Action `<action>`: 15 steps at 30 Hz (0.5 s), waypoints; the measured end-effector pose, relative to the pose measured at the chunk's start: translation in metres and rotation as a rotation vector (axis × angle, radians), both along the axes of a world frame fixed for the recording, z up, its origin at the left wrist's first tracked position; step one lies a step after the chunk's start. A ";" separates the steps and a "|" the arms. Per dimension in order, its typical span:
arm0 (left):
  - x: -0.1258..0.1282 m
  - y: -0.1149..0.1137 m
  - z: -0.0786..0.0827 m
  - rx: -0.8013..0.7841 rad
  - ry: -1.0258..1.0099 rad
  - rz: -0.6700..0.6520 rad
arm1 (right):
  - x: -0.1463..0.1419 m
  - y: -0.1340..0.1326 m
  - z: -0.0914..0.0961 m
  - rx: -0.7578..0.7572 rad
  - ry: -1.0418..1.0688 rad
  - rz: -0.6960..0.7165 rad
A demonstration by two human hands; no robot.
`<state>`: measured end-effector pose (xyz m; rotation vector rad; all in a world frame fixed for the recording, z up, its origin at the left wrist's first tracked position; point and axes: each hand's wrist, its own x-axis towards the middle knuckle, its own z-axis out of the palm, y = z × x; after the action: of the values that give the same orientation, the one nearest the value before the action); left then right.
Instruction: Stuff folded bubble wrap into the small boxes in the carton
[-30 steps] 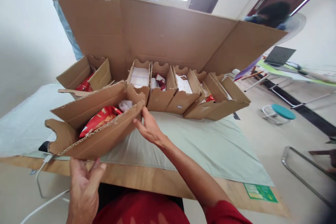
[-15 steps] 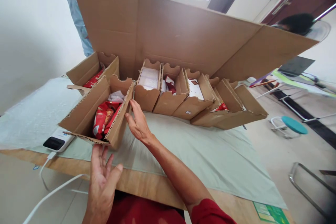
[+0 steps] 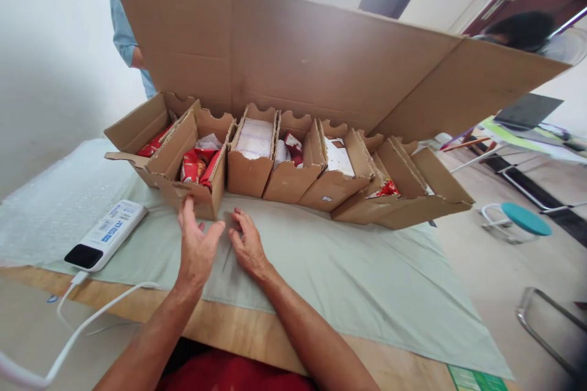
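An open cardboard bin (image 3: 195,197) holding red snack bags (image 3: 198,166) and some crinkled clear wrap stands in the row, left of the middle. Against its front wall rest the fingertips of my left hand (image 3: 196,247), fingers apart and holding nothing. My right hand (image 3: 247,244) hovers over the cloth just right of that bin, empty, its fingers loosely spread. To the right stands a bin (image 3: 250,174) with a bubble-wrapped block. On the other side, a bin (image 3: 132,162) with a red bag sits close against the one I touch.
More cardboard bins (image 3: 342,186) continue rightward, before a tall cardboard panel (image 3: 302,43). A white power bank (image 3: 107,235) with a cable lies left on the green cloth (image 3: 321,263), near bubble wrap (image 3: 41,214). A person (image 3: 123,30) stands behind the panel; a teal stool (image 3: 525,219) is at right.
The bin with red snack bags has slid away from me, back into the row. My left hand followed it forward. My right hand has come off its side wall.
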<state>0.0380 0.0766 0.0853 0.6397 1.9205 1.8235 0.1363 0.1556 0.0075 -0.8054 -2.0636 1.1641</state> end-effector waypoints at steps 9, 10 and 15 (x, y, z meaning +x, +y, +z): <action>-0.021 0.057 0.000 0.027 0.053 -0.014 | 0.000 -0.001 0.000 0.007 -0.010 0.014; -0.022 0.061 0.002 0.024 0.053 -0.018 | 0.000 -0.001 0.000 0.003 -0.008 0.013; -0.028 0.060 0.006 -0.003 0.054 -0.048 | 0.000 0.003 0.008 0.002 0.035 -0.006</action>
<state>0.0097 0.1365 0.0914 0.7349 1.9248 1.7912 0.1359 0.1590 0.0151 -0.7847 -2.0314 1.1650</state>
